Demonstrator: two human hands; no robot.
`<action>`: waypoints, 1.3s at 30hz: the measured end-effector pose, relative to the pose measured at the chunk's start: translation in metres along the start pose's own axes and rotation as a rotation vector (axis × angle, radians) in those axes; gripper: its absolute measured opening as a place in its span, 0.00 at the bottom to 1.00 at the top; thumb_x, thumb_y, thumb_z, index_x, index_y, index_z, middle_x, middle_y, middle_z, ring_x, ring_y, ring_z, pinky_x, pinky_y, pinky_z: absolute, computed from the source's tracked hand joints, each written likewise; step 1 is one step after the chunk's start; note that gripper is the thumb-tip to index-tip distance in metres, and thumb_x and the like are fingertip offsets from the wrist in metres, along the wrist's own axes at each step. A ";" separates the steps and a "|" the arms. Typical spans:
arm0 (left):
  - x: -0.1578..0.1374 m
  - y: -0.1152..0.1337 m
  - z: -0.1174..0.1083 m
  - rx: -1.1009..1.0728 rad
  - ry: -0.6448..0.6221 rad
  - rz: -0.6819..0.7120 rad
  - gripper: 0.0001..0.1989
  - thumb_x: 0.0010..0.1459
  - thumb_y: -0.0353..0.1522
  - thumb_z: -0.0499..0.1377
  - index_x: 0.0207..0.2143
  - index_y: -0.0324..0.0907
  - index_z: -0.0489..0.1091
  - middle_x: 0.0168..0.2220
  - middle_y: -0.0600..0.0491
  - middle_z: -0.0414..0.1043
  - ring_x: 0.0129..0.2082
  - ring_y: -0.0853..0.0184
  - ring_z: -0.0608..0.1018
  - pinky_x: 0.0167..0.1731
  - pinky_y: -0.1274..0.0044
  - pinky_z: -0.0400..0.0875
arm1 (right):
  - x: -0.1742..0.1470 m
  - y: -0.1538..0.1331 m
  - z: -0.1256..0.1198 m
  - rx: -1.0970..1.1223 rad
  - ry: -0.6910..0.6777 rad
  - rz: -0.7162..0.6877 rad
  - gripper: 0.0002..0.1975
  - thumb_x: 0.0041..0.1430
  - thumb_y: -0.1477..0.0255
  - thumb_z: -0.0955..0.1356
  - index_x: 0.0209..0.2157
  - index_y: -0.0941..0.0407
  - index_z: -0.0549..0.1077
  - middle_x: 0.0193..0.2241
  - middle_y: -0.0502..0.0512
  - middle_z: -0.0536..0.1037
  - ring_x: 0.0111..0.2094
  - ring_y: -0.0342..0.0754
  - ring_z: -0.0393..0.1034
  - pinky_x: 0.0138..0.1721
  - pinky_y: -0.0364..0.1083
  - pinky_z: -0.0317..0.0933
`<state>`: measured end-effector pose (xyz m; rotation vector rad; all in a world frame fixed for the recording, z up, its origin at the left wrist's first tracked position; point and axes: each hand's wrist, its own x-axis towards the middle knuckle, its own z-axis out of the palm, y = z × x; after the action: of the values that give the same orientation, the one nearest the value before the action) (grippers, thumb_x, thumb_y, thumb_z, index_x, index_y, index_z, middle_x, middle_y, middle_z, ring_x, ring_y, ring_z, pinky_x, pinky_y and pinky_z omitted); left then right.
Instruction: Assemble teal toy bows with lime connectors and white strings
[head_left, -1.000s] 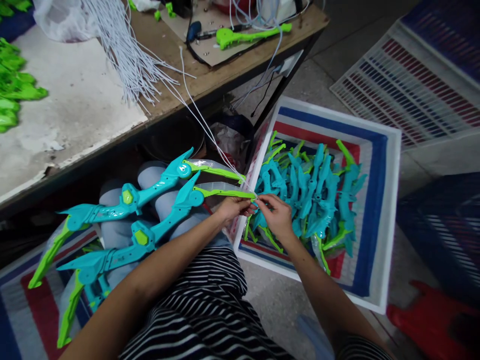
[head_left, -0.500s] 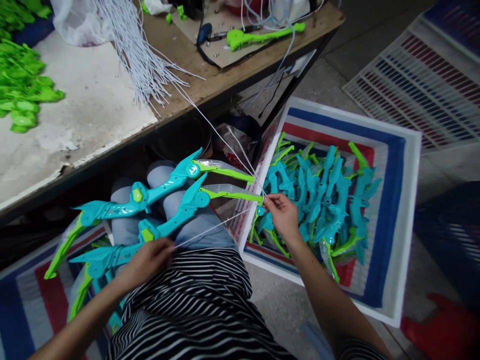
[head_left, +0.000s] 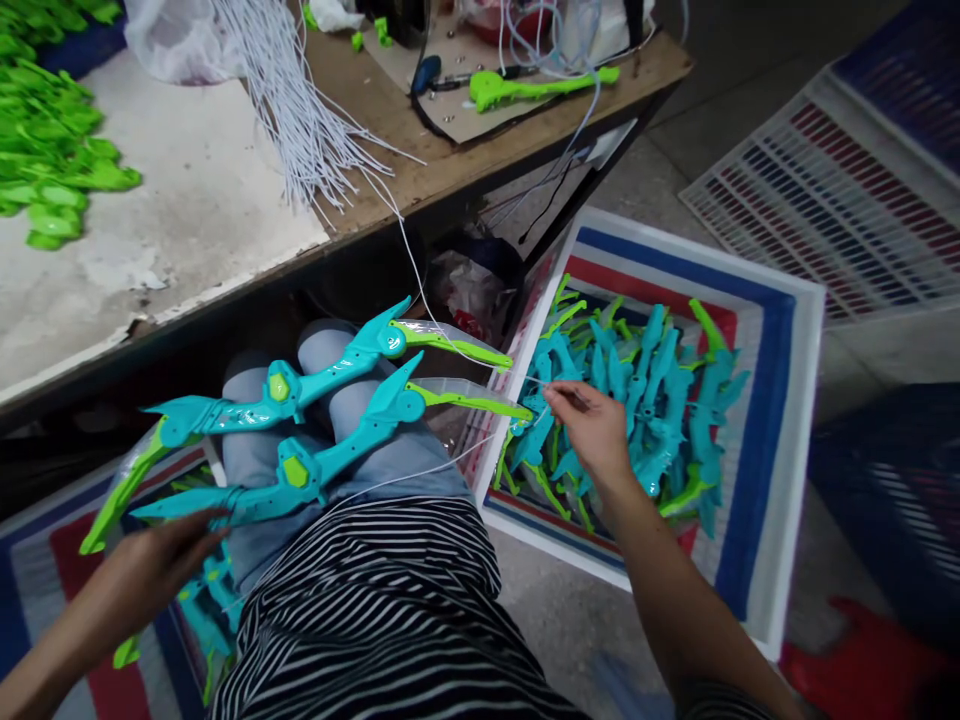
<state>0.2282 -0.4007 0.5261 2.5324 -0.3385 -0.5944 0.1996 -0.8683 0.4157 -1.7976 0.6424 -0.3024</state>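
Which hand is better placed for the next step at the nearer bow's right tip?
Probably the right hand: it pinches white cord beside that tip; the left hand is near the other end.

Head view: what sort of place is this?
Probably a small workshop: a worktable bears white cords and piled green parts, near a crate of teal-and-green bow-shaped pieces.

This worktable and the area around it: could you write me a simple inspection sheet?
Surface: worn brown table, partly under a pale board.
Main things: two teal-and-green bow-shaped pieces across the person's lap.
Clutter: heaped green parts; loose green part.
Hands: right hand appears to pinch thin white cord; left hand blurred near the nearer piece's left end, contact unclear.
Cables: white cord bundle; looped pale tubing or cable.
Surroundings: crate holding similar pieces; red object.
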 end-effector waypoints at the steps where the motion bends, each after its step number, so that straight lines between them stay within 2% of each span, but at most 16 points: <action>1: 0.023 0.011 0.004 0.025 0.071 0.016 0.15 0.55 0.47 0.55 0.38 0.50 0.74 0.28 0.52 0.74 0.25 0.59 0.75 0.21 0.72 0.70 | 0.006 -0.006 0.002 0.058 -0.006 0.017 0.12 0.44 0.61 0.72 0.27 0.54 0.74 0.21 0.48 0.73 0.22 0.43 0.66 0.24 0.44 0.63; 4: 0.090 0.059 0.024 -0.007 0.120 0.136 0.22 0.55 0.47 0.54 0.46 0.44 0.72 0.42 0.48 0.74 0.40 0.58 0.76 0.41 0.68 0.72 | 0.023 -0.020 0.011 0.210 -0.025 0.027 0.13 0.44 0.61 0.73 0.28 0.54 0.72 0.21 0.47 0.73 0.21 0.43 0.67 0.23 0.44 0.64; 7: 0.133 0.102 0.051 -0.154 -0.081 0.182 0.27 0.54 0.47 0.55 0.50 0.41 0.69 0.48 0.45 0.72 0.45 0.58 0.75 0.45 0.68 0.71 | 0.031 -0.025 0.024 0.212 -0.032 -0.030 0.13 0.45 0.60 0.72 0.27 0.54 0.71 0.21 0.47 0.72 0.22 0.44 0.68 0.24 0.45 0.67; 9: 0.144 0.114 0.063 -0.210 -0.188 0.154 0.27 0.54 0.46 0.55 0.51 0.40 0.68 0.47 0.45 0.72 0.44 0.59 0.75 0.43 0.70 0.71 | 0.033 -0.024 0.030 0.164 -0.021 -0.077 0.13 0.47 0.59 0.72 0.28 0.54 0.72 0.21 0.47 0.72 0.22 0.44 0.69 0.25 0.45 0.68; 13: 0.154 0.119 0.072 -0.329 -0.407 0.100 0.23 0.56 0.44 0.52 0.47 0.38 0.72 0.37 0.48 0.76 0.35 0.62 0.76 0.37 0.72 0.71 | 0.033 -0.019 0.034 0.079 0.009 -0.164 0.12 0.50 0.60 0.70 0.29 0.54 0.73 0.25 0.49 0.74 0.25 0.45 0.69 0.27 0.46 0.68; 14: 0.159 0.121 0.074 -0.347 -0.425 0.101 0.22 0.57 0.43 0.52 0.45 0.37 0.73 0.36 0.48 0.76 0.34 0.63 0.76 0.37 0.73 0.70 | 0.033 -0.019 0.034 0.059 0.011 -0.191 0.11 0.51 0.60 0.70 0.30 0.54 0.74 0.26 0.50 0.75 0.25 0.45 0.69 0.28 0.46 0.68; 18: 0.192 0.137 0.094 -0.435 -0.310 0.114 0.13 0.54 0.35 0.56 0.38 0.38 0.76 0.40 0.49 0.77 0.40 0.63 0.75 0.43 0.74 0.67 | 0.034 -0.023 0.033 -0.041 0.007 -0.316 0.09 0.55 0.63 0.68 0.31 0.54 0.75 0.30 0.52 0.76 0.29 0.46 0.71 0.31 0.47 0.68; 20: 0.210 0.145 0.110 -0.553 -0.338 0.060 0.10 0.54 0.32 0.57 0.35 0.38 0.76 0.37 0.50 0.77 0.39 0.65 0.76 0.43 0.75 0.67 | 0.033 -0.027 0.033 -0.099 -0.013 -0.357 0.08 0.56 0.64 0.67 0.30 0.53 0.75 0.30 0.52 0.76 0.30 0.47 0.71 0.33 0.47 0.68; 25: 0.235 0.147 0.143 -0.981 -0.639 -0.243 0.09 0.56 0.29 0.58 0.38 0.35 0.74 0.29 0.48 0.77 0.27 0.68 0.77 0.32 0.76 0.71 | 0.032 -0.032 0.034 -0.229 -0.029 -0.436 0.08 0.57 0.67 0.65 0.29 0.52 0.75 0.30 0.53 0.77 0.33 0.48 0.72 0.35 0.48 0.68; 27: 0.240 0.146 0.150 -1.081 -0.758 -0.302 0.10 0.56 0.29 0.60 0.41 0.35 0.73 0.28 0.47 0.77 0.26 0.67 0.77 0.29 0.76 0.71 | 0.032 -0.031 0.034 -0.255 -0.044 -0.473 0.09 0.58 0.67 0.65 0.29 0.52 0.76 0.30 0.53 0.77 0.33 0.49 0.72 0.37 0.49 0.67; 30: 0.248 0.148 0.158 -1.100 -0.885 -0.287 0.12 0.55 0.28 0.61 0.42 0.36 0.73 0.28 0.47 0.77 0.25 0.67 0.78 0.27 0.77 0.72 | 0.031 -0.028 0.035 -0.255 -0.088 -0.512 0.08 0.58 0.67 0.65 0.29 0.51 0.76 0.30 0.53 0.78 0.34 0.49 0.72 0.38 0.50 0.67; 35: 0.265 0.164 0.172 -1.085 -1.050 -0.184 0.15 0.49 0.27 0.66 0.42 0.36 0.74 0.28 0.46 0.78 0.26 0.67 0.79 0.30 0.77 0.73 | 0.026 -0.016 0.043 -0.228 -0.102 -0.469 0.07 0.58 0.66 0.67 0.29 0.51 0.76 0.29 0.53 0.78 0.34 0.50 0.72 0.40 0.52 0.67; 37: 0.269 0.169 0.178 -1.082 -1.058 -0.173 0.15 0.48 0.28 0.68 0.40 0.36 0.75 0.27 0.47 0.78 0.25 0.68 0.78 0.31 0.77 0.73 | 0.025 -0.008 0.046 -0.233 -0.066 -0.467 0.07 0.57 0.65 0.68 0.29 0.51 0.76 0.32 0.53 0.78 0.38 0.52 0.71 0.44 0.55 0.66; 39: 0.270 0.172 0.180 -1.087 -1.001 -0.179 0.12 0.47 0.28 0.68 0.37 0.35 0.75 0.26 0.48 0.77 0.23 0.70 0.77 0.30 0.77 0.72 | 0.025 -0.001 0.048 -0.225 -0.052 -0.453 0.07 0.56 0.64 0.68 0.31 0.51 0.76 0.37 0.55 0.77 0.42 0.53 0.71 0.46 0.55 0.65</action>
<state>0.3581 -0.7144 0.3851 1.1006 -0.0565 -1.5662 0.2451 -0.8440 0.3982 -2.1544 0.2302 -0.5008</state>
